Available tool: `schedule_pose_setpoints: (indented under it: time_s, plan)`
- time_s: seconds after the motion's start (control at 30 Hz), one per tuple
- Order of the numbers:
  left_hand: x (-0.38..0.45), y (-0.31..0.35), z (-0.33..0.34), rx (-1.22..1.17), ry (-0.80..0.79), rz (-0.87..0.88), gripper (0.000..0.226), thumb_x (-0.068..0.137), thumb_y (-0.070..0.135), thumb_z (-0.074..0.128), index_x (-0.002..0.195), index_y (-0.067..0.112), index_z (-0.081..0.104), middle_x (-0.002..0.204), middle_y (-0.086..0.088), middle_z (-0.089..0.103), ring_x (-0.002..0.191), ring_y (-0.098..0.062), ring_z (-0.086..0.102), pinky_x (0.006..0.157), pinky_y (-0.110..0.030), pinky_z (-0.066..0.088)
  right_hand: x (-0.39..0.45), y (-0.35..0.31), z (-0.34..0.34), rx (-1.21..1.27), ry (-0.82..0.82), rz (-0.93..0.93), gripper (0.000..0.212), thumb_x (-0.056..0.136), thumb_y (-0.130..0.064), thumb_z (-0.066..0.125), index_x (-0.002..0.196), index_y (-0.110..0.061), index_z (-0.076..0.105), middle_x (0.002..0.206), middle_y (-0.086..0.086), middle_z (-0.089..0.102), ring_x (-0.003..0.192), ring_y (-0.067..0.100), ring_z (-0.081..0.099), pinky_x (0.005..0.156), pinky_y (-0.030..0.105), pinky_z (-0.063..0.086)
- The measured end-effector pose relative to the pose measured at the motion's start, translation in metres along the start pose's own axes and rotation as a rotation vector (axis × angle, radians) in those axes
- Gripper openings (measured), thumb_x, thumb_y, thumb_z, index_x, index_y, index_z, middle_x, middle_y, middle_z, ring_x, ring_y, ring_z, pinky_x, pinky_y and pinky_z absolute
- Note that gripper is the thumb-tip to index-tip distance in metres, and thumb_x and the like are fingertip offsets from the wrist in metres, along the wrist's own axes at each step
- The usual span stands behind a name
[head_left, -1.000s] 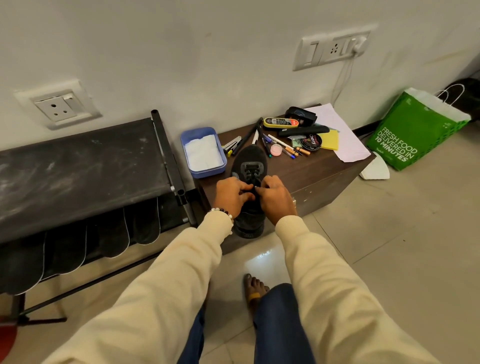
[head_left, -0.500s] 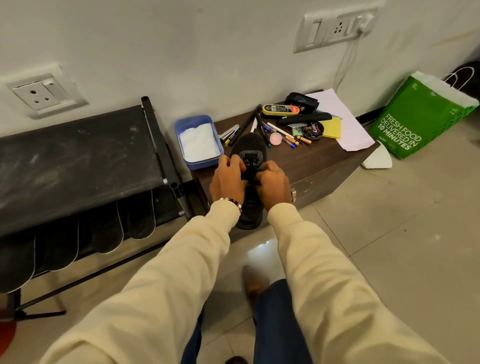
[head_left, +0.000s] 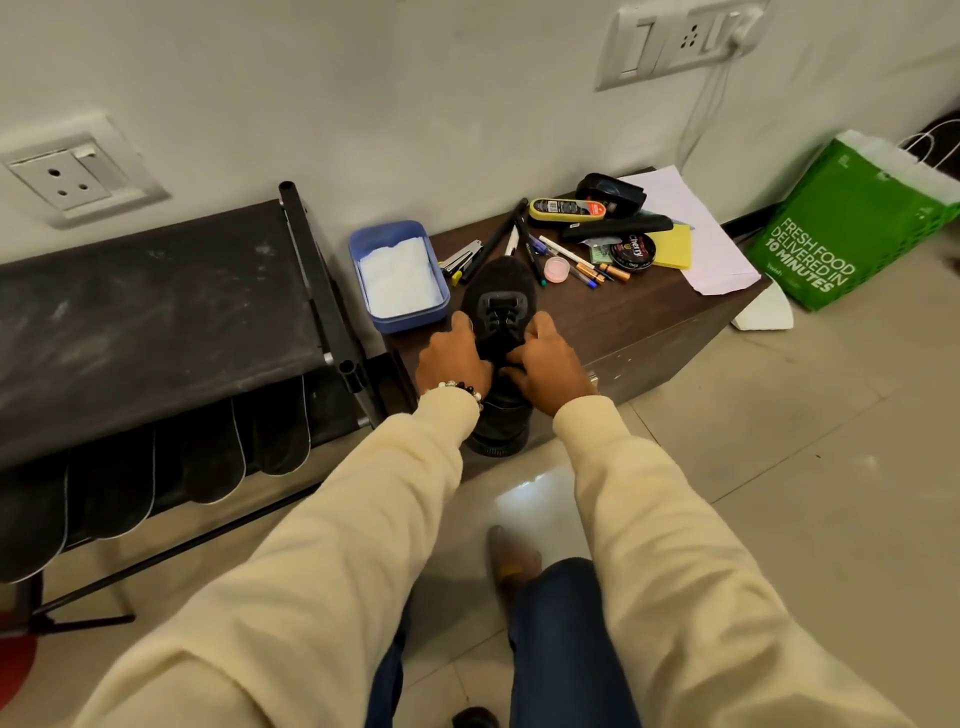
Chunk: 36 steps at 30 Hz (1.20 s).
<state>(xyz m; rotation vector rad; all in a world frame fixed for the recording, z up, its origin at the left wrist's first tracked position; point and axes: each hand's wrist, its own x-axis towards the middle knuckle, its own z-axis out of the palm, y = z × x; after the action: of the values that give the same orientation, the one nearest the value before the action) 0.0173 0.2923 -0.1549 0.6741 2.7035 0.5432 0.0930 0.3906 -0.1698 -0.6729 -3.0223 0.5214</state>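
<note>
Both hands on one shoe. Left hand (head_left: 454, 358), with a bead bracelet (head_left: 460, 387) at the wrist, curled against the left flank of a black fabric lace-up sneaker (head_left: 501, 280), thumb up along the upper, fingers tucked in toward the lacing and hidden behind the knuckles; lace end among them or not, impossible to tell. Right hand (head_left: 550, 371) curled on the opposite side, thumb and forefinger pinching the black laces (head_left: 498, 319) just below the eyelet panel. Neither hand spread; knuckles close together over the tongue.

Sneaker flat on its sole at the near edge of a low dark-brown wooden cabinet (head_left: 649, 322), toe toward the white wall, heel jutting past the edge above the floor tiles. Just left of the toe, a blue rectangular plastic tub (head_left: 387, 231) with white contents. Behind and to the right of the toe, a scatter of pens (head_left: 566, 254), a small round pink lid (head_left: 556, 269), a round black shoe-polish tin (head_left: 632, 251), a yellow rectangular pad (head_left: 672, 247) and a white paper sheet (head_left: 722, 260). Beside the cabinet on the left, a black metal-framed shoe rack (head_left: 156, 312); well off to the right on the floor, a green paper carrier bag (head_left: 852, 228).
</note>
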Motion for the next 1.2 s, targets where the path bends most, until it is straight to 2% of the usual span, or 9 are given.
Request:
schedule_pose_setpoints:
  time_s: [0.13,0.23,0.33,0.47,0.63,0.8,1.0,1.1,1.2]
  plan:
    - [0.001,0.0,0.001,0.038,-0.001,0.016,0.042,0.089,0.026,0.065,0.123,0.014,0.044,0.114,-0.017,0.059,0.102,-0.036,0.06,0.074,-0.038,0.047,-0.013,0.005,-0.004,0.143,0.056,0.025,0.025,0.087,-0.027,0.066,0.102,-0.008,0.073,0.116,0.011,0.042,0.104,0.024,0.047,0.082,0.022,0.034]
    - [0.003,0.0,0.001,0.076,-0.008,0.054,0.043,0.088,0.025,0.066,0.123,0.013,0.045,0.112,-0.017,0.061,0.101,-0.037,0.061,0.077,-0.042,0.05,-0.011,-0.001,-0.006,0.152,0.119,0.144,0.017,0.082,-0.027,0.071,0.093,-0.014,0.073,0.114,0.007,0.047,0.1,0.02,0.049,0.082,0.026,0.045]
    - [0.004,0.0,-0.001,0.07,-0.034,0.061,0.041,0.089,0.024,0.065,0.122,0.011,0.045,0.112,-0.018,0.061,0.101,-0.038,0.06,0.079,-0.042,0.049,-0.004,-0.014,-0.005,0.17,0.166,0.252,0.016,0.079,-0.025,0.074,0.084,-0.015,0.063,0.111,0.005,0.047,0.093,0.02,0.053,0.081,0.033,0.051]
    - [0.008,-0.004,-0.003,0.053,-0.134,0.096,0.049,0.086,0.025,0.069,0.121,0.01,0.039,0.114,-0.021,0.058,0.101,-0.04,0.059,0.084,-0.045,0.05,0.005,-0.019,0.0,0.308,0.236,0.452,0.044,0.073,-0.023,0.078,0.102,-0.014,0.046,0.113,0.008,0.049,0.095,0.029,0.057,0.079,0.041,0.051]
    - [0.01,-0.002,-0.005,0.02,-0.204,0.114,0.051,0.085,0.026,0.071,0.122,0.01,0.039,0.115,-0.019,0.058,0.101,-0.035,0.061,0.086,-0.041,0.051,0.014,-0.02,-0.002,0.428,0.053,0.687,0.048,0.082,-0.029,0.068,0.118,-0.014,0.04,0.118,0.015,0.055,0.108,0.037,0.055,0.079,0.043,0.045]
    - [0.01,-0.006,0.001,0.008,-0.144,0.111,0.045,0.089,0.031,0.064,0.123,0.013,0.041,0.113,-0.017,0.06,0.1,-0.035,0.061,0.083,-0.041,0.052,0.016,-0.025,0.003,0.368,0.1,0.743,0.043,0.086,-0.027,0.063,0.119,-0.01,0.041,0.117,0.017,0.057,0.107,0.036,0.056,0.075,0.041,0.045]
    - [0.005,-0.001,0.009,0.056,-0.018,-0.001,0.047,0.092,0.033,0.059,0.127,0.009,0.039,0.117,-0.019,0.058,0.104,-0.039,0.059,0.079,-0.043,0.05,0.012,-0.008,-0.002,0.622,-0.091,0.588,0.045,0.083,-0.014,0.068,0.117,-0.012,0.038,0.121,0.017,0.053,0.109,0.033,0.054,0.086,0.036,0.045]
    - [0.008,0.003,0.007,0.063,-0.043,-0.038,0.052,0.091,0.034,0.062,0.129,0.008,0.039,0.12,-0.019,0.056,0.108,-0.039,0.057,0.081,-0.044,0.049,0.01,-0.007,-0.004,0.605,-0.107,0.646,0.054,0.081,-0.02,0.072,0.123,-0.008,0.04,0.124,0.018,0.051,0.111,0.035,0.054,0.092,0.043,0.049]
    - [0.009,0.0,0.003,-0.045,-0.116,-0.075,0.058,0.086,0.039,0.068,0.128,0.011,0.039,0.122,-0.017,0.056,0.109,-0.038,0.057,0.084,-0.044,0.049,0.009,-0.009,-0.007,0.512,-0.121,0.654,0.046,0.085,-0.026,0.068,0.12,-0.005,0.046,0.121,0.018,0.052,0.107,0.033,0.054,0.082,0.037,0.046]
